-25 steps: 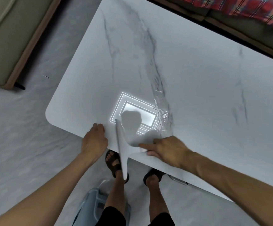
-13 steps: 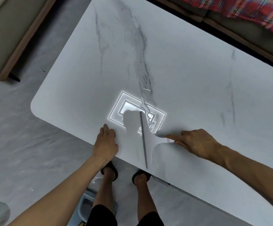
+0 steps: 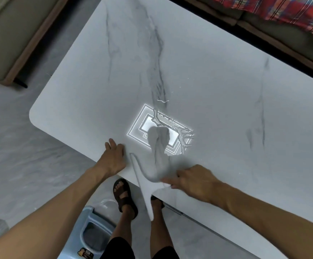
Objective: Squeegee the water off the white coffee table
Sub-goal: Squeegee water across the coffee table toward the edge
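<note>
The white marble-look coffee table fills most of the view. My right hand grips the handle of a white squeegee; its long blade runs from the table's near edge out past the edge, over my feet. Thin streaks of water glint on the tabletop where a ceiling light reflects, just beyond the blade. My left hand rests flat on the near edge of the table, fingers spread, left of the squeegee and holding nothing.
A blue bucket stands on the grey floor below the table edge, beside my sandalled feet. A beige sofa is at the top left, and a dark bench with a red plaid cloth runs along the table's far side.
The squeegee blade was swept toward me from the wet patch to the near edge, and it now overhangs the edge. My left hand stayed on the table's edge.
</note>
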Demonstrator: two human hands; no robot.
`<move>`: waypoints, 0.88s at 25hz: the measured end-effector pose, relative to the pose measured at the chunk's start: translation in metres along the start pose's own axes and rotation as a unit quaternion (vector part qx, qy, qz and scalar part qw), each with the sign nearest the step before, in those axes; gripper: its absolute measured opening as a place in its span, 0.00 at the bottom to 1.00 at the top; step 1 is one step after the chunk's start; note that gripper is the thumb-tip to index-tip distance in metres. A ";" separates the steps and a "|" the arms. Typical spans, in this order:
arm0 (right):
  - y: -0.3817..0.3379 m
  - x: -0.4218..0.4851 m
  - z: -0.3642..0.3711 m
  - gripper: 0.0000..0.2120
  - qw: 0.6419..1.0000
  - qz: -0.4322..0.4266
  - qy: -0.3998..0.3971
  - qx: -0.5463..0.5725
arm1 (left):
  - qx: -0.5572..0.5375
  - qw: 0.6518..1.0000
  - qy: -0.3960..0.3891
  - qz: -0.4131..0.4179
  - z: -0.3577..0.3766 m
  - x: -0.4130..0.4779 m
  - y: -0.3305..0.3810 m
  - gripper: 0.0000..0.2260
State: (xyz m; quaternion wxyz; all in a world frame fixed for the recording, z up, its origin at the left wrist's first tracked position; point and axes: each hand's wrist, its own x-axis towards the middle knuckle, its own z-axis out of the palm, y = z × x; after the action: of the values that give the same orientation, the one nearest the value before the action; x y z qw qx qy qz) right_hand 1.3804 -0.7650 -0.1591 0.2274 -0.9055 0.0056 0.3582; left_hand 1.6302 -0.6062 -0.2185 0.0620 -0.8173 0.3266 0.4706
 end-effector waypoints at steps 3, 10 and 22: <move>-0.007 0.023 0.002 0.18 0.999 -0.001 -0.022 0.027 | 0.000 1.000 0.003 -0.007 0.002 0.001 -0.002 0.19; 0.091 -0.063 -0.012 0.19 0.995 0.093 0.029 -0.007 | 0.015 1.000 0.003 -0.016 0.006 -0.004 0.003 0.19; 0.005 0.013 -0.033 0.21 0.997 -0.040 -0.019 -0.067 | -0.153 0.970 0.171 -0.078 -0.011 -0.015 -0.011 0.05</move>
State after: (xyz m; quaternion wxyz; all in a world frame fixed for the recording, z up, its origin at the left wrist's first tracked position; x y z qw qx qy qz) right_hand 1.4104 -0.7807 -0.1484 0.1806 -0.9112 -0.0586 0.3656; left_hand 1.6397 -0.5951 -0.2021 -0.0838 -0.9083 0.1916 0.3622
